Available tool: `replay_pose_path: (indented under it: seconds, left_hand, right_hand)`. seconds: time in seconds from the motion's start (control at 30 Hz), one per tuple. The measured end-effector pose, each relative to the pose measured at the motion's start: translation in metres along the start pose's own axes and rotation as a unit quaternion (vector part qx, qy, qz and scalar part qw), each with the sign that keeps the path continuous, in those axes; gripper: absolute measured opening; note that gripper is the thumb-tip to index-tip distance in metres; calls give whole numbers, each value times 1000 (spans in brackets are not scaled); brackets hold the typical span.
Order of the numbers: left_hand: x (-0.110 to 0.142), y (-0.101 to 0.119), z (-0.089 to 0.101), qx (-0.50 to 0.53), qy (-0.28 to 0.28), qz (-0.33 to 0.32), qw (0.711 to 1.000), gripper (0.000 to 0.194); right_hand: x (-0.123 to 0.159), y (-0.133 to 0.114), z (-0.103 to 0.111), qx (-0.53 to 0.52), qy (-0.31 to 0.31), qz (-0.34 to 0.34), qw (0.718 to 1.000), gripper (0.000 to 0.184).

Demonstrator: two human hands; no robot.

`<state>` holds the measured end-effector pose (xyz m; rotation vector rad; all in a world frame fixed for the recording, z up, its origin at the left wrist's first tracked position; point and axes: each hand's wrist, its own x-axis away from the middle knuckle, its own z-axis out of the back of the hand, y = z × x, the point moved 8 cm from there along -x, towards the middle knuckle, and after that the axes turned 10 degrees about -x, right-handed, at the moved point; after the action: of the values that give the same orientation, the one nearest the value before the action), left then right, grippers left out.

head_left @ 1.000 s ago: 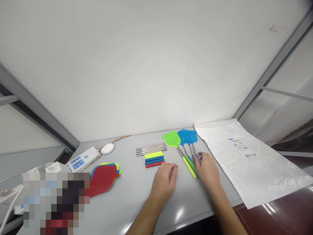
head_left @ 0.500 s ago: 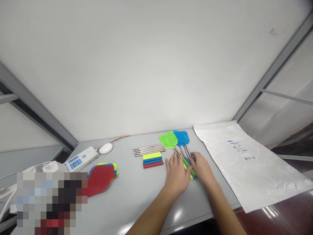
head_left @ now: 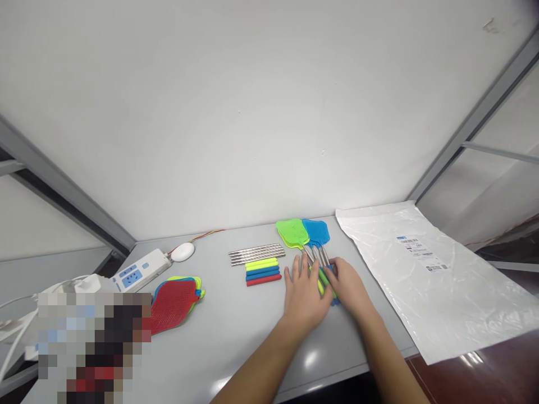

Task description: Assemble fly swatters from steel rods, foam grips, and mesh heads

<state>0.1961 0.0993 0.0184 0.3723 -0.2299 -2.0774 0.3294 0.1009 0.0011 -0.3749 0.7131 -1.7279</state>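
Note:
Several fly swatters lie together on the grey table (head_left: pixel 236 336), with green heads (head_left: pixel 293 233) and blue heads (head_left: pixel 316 232) overlapping at the far end. Their thin metal rods run toward me into green, yellow and blue handles. My left hand (head_left: pixel 306 292) lies over the left side of the handles, fingers spread and palm down. On the right side, my right hand (head_left: pixel 348 285) has its fingers bent around the handles. Both hands partly hide the handles. Left of them lie loose yellow, blue and red handle grips (head_left: pixel 263 273) and several metal rods (head_left: pixel 256 254).
Loose swatter heads, a red one (head_left: pixel 174 306) on top, are stacked at the left. Behind them are a power strip (head_left: pixel 143 269) and a white round device (head_left: pixel 182 252). A white plastic mailer bag (head_left: pixel 396 280) covers the table's right side. A wall (head_left: pixel 269 123) stands behind.
My view has shifted slightly. The swatter handles have been drawn closer together between my hands, and their near ends are more covered. The loose rods and grips stay in place.

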Motion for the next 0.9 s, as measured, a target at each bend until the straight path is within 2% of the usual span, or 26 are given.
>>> replay_pose_path:
  seconds: [0.33, 0.5, 0.63, 0.73, 0.9]
  left_hand:
    - [-3, 2, 6, 30, -1, -23, 999, 60]
    - [-6, -6, 7, 79, 42, 18, 996, 50]
    - [-24, -15, 15, 123, 86, 81, 985, 46]
    - [-44, -19, 18, 104, 72, 104, 986, 46]
    - [-66, -24, 17, 78, 53, 94, 991, 25]
  right_hand:
    - [0, 0, 0, -5, 15, 7, 1000, 29]
    - [0, 1, -1, -4, 20, 2, 1000, 26]
    - [0, 1, 0, 1, 22, 1, 1000, 25]
    - [0, 0, 0, 6, 24, -1, 1000, 28]
    - [1, -4, 0, 15, 23, 3, 1000, 26]
